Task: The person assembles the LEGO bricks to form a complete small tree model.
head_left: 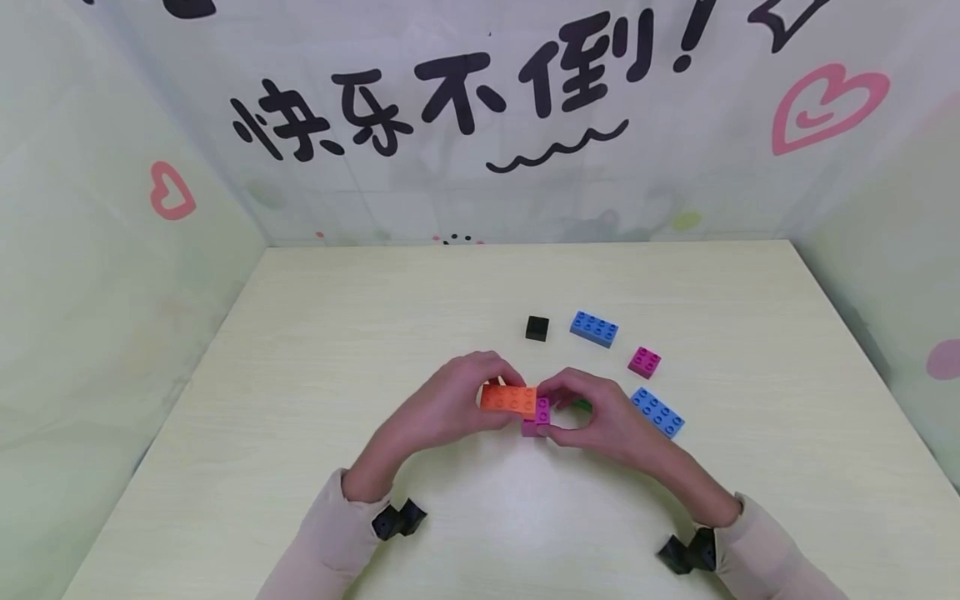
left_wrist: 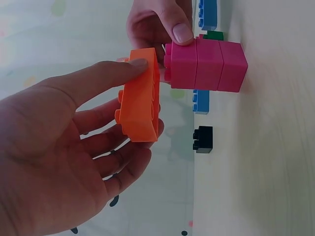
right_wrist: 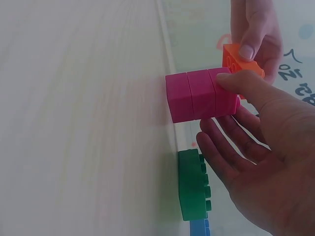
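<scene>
An orange brick [head_left: 508, 399] with two rows of studs is pinched in my left hand [head_left: 450, 404], thumb on one long side and fingers on the other. Just below it stands a stack of three magenta bricks [left_wrist: 209, 66] on the table. My right hand [head_left: 611, 417] holds the stack's top brick between thumb and fingers. In the left wrist view the orange brick's hollow underside faces the stack's studs, with a narrow gap between them. From the head, the orange brick hides part of the stack.
Beyond the hands lie a black brick [head_left: 537, 328], a blue brick [head_left: 595, 328] and a small magenta brick [head_left: 644, 362]. A second blue brick [head_left: 657, 412] is by the right hand, which mostly hides a green brick [right_wrist: 193, 184]. Printed cloth [head_left: 375, 200] walls the table's back and sides.
</scene>
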{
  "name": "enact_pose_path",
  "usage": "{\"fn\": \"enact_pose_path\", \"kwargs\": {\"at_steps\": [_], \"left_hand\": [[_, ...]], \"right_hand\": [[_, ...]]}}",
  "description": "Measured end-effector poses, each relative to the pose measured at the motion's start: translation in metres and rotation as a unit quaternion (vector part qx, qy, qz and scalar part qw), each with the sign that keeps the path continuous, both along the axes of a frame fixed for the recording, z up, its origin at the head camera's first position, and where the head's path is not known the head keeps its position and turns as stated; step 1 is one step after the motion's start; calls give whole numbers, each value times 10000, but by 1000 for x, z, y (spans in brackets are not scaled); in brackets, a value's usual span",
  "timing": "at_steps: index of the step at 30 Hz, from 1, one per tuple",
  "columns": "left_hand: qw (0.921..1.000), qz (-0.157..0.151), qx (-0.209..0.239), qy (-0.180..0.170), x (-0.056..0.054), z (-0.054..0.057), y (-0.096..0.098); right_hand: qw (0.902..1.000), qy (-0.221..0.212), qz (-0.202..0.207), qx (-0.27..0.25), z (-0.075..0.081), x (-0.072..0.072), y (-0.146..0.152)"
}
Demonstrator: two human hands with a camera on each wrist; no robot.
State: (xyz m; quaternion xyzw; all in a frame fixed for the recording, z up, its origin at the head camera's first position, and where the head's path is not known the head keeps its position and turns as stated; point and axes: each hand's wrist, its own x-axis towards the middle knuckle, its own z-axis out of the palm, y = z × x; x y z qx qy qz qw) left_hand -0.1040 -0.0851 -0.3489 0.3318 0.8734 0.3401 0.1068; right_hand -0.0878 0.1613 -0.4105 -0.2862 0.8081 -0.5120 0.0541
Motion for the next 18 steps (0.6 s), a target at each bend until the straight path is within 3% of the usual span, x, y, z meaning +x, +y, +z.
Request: {"fn": "enact_pose_path", "kwargs": {"at_steps": [8,13,18], "left_hand": [[9998,80,-149,108,2,-3,2],[9995,163,-232,101,2,-5,3],[9995,208,-220,83,2,-6,4]], "right_hand": [[9998,-110,-129,63,1,1,-2],[9997,-147,-185,71,18,7,-7],[9999,131,-72,40,30,10,-9]]}}
